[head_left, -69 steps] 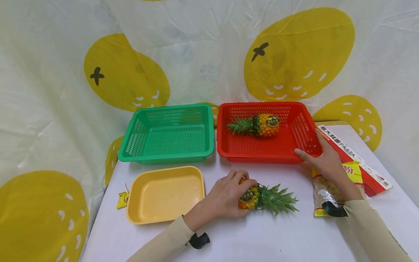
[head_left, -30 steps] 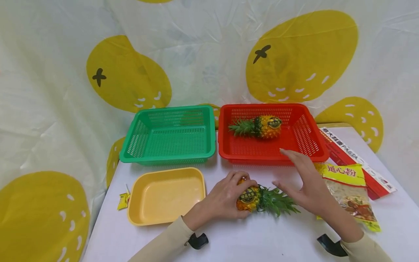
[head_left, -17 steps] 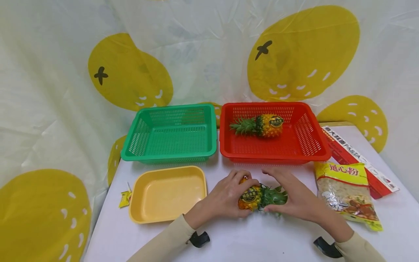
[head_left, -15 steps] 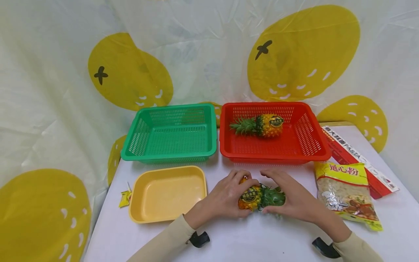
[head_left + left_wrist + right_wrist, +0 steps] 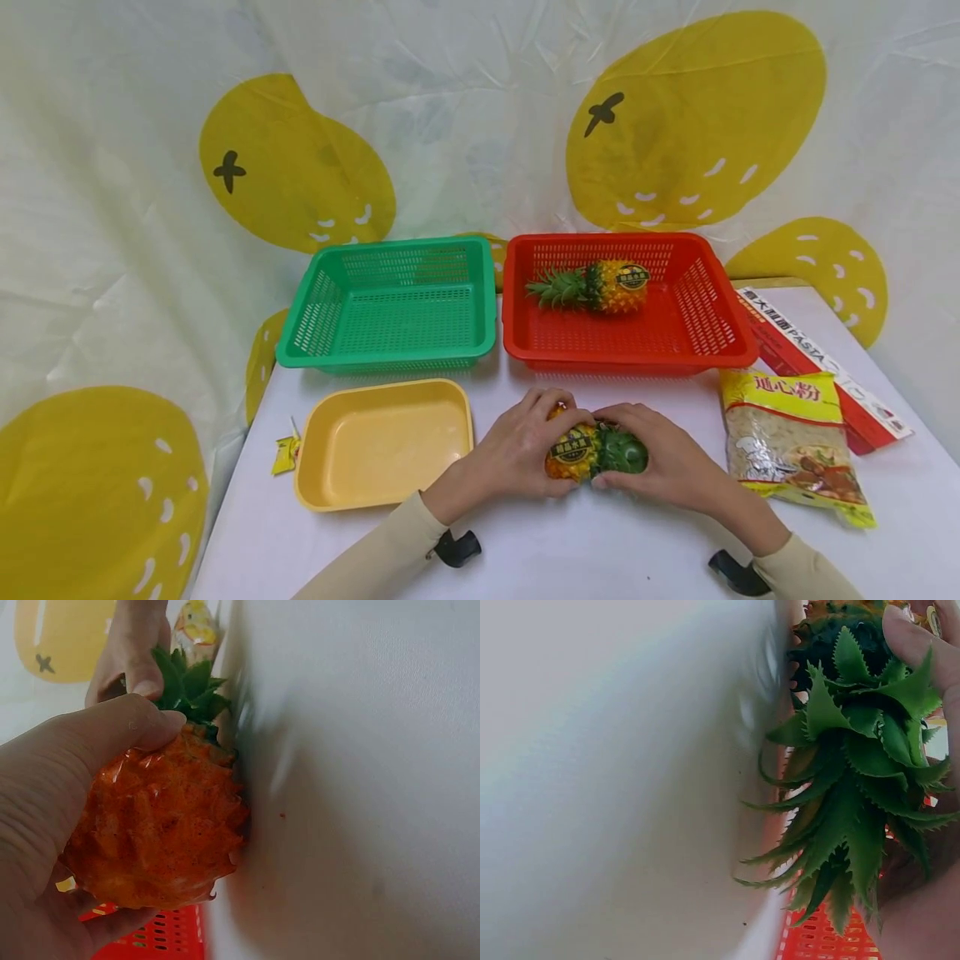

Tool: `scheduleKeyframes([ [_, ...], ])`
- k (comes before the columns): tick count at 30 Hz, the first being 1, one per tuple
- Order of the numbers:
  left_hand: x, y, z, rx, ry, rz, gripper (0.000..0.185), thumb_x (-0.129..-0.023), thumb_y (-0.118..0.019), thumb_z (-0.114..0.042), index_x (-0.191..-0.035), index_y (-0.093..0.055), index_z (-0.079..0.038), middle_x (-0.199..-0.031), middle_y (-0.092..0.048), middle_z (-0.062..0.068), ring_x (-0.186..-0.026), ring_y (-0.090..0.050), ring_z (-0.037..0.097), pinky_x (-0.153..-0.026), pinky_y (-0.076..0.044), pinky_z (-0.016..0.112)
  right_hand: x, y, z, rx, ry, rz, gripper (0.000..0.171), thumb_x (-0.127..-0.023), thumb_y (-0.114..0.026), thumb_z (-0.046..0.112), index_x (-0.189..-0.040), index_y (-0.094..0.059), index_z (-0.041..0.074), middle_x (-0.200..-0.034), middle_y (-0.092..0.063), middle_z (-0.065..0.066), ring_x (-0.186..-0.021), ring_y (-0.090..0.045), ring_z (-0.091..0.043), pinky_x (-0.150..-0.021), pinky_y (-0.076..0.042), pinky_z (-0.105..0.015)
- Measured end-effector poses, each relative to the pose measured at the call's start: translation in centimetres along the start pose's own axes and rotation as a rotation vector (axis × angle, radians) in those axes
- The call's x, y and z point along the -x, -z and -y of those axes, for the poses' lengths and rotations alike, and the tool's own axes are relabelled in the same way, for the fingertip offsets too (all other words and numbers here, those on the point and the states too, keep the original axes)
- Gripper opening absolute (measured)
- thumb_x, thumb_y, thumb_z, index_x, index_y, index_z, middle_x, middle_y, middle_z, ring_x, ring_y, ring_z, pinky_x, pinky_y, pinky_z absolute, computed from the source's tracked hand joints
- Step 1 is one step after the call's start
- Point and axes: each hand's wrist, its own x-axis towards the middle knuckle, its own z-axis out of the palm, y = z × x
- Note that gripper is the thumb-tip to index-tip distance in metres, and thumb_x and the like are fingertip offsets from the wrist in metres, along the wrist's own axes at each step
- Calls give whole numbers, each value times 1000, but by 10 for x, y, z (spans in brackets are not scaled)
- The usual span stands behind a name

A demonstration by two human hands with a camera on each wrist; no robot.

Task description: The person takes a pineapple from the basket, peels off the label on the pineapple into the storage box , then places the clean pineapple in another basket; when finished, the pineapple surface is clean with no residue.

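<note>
A pineapple (image 5: 572,450) lies on its side on the white table, its leafy crown towards the right. My left hand (image 5: 521,446) grips its orange body from the left, thumb on the near side and fingers over the far side. Around the base of the green crown (image 5: 855,780), my right hand (image 5: 671,458) curls its thumb and fingers; its palm hides the leaf tips in the head view. The left wrist view shows both thumbs close together near the neck. A second pineapple (image 5: 621,287) lies inside the red basket (image 5: 630,360), crown to the left.
A green basket (image 5: 382,362) stands left of the red one, with a yellow tray (image 5: 382,383) in front. Beside the tray lies a small yellow-wrapped lollipop (image 5: 286,454). On the right, a pasta bag (image 5: 795,442) lies against a red pasta box (image 5: 825,367).
My right hand has left the red basket's right side, come down leftward over the crown and closed around its base. My left hand has kept its hold on the pineapple.
</note>
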Motion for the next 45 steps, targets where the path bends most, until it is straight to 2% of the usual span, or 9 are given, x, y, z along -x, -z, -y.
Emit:
scheduleKeyframes([
  [6, -1, 0, -2, 10, -1, -13, 78, -70, -94, -45, -138, -61, -25, -132, -49, 0, -120, -46, 16, -97, -45, 22, 3, -3, 0, 23, 3, -12, 77, -81, -87, 59, -142, -63, 19, -131, -68, 2, -111, -64, -24, -90, -55, -57],
  [13, -1, 1, -3, 22, -2, -6, 79, -72, -95, -46, -140, -61, -25, -133, -50, 1, -122, -45, 16, -103, -41, 22, 4, -5, -2, 2, -55, -5, 77, -80, -87, 62, -142, -63, 23, -131, -68, 3, -108, -63, -20, -88, -55, -55],
  [17, 2, 3, -4, 54, -17, -13, 90, -69, -98, -53, -145, -58, -24, -139, -50, 2, -129, -43, 18, -109, -39, 25, 6, -7, -2, -5, -67, -5, 78, -80, -87, 63, -143, -62, 22, -131, -68, 1, -109, -63, -24, -88, -55, -56],
  [21, 4, 9, -5, 108, -25, -55, 96, -66, -97, -61, -145, -58, -23, -142, -50, 2, -131, -43, 20, -110, -38, 28, 7, -8, -3, -14, -68, -10, 78, -80, -88, 61, -143, -61, 22, -132, -67, 1, -111, -63, -24, -89, -55, -57],
  [25, 5, 20, -7, 167, 4, -100, 77, -77, -91, -58, -139, -63, -23, -135, -52, -1, -123, -46, 19, -103, -41, 31, 7, -9, -5, -15, -69, -18, 78, -80, -89, 60, -143, -61, 24, -132, -67, 3, -108, -62, -22, -88, -54, -55],
  [31, 5, 28, -12, 249, 68, -187, 35, -99, -75, -41, -122, -70, -15, -118, -60, -2, -108, -48, 14, -95, -44, 29, 6, -10, -7, -28, -63, -23, 77, -80, -87, 62, -143, -61, 27, -133, -66, 7, -108, -61, -18, -88, -53, -53],
  [35, 7, 24, -14, 233, 106, -202, 25, -101, -73, -35, -115, -71, -14, -110, -59, -4, -106, -50, 13, -94, -45, 25, 6, -11, -7, -34, -61, -25, 77, -80, -87, 62, -144, -61, 27, -134, -66, 7, -109, -62, -19, -89, -54, -54],
  [40, 9, 19, -16, 207, 137, -184, 23, -99, -75, -32, -116, -73, -16, -106, -56, -7, -103, -48, 11, -91, -43, 20, 5, -11, -7, -45, -61, -19, 77, -80, -87, 62, -143, -61, 26, -134, -66, 6, -111, -63, -20, -90, -54, -55],
  [45, 9, 19, -16, 189, 150, -197, 20, -99, -76, -27, -115, -74, -16, -104, -56, -7, -98, -48, 10, -85, -43, 18, 5, -11, -7, -47, -54, -21, 78, -81, -86, 63, -144, -60, 26, -134, -66, 7, -112, -63, -18, -90, -55, -54],
])
